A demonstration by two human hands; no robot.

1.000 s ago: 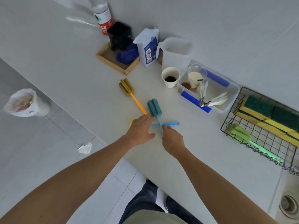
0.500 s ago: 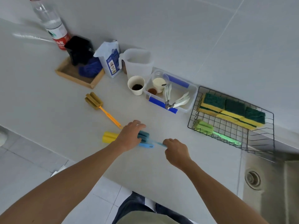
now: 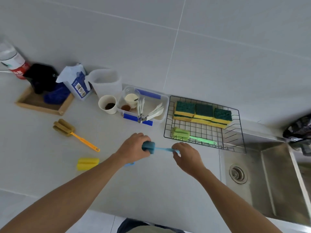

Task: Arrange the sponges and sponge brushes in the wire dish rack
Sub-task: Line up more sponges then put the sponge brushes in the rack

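Grey worktop [image 3: 151, 190] under tiled wall, sink at far right. Wire dish rack [image 3: 204, 124] = landmark. Inside rack: three green/yellow sponges [image 3: 202, 114] along back, green sponge brush [image 3: 180, 133] at front. Just left of rack: left hand [image 3: 134, 149] wrapped round blue sponge brush [image 3: 149, 147] head, right hand [image 3: 187, 155] pinched its handle. Further left on worktop: yellow sponge brush [image 3: 87, 163], brown sponge brush w/ orange handle [image 3: 64, 127].
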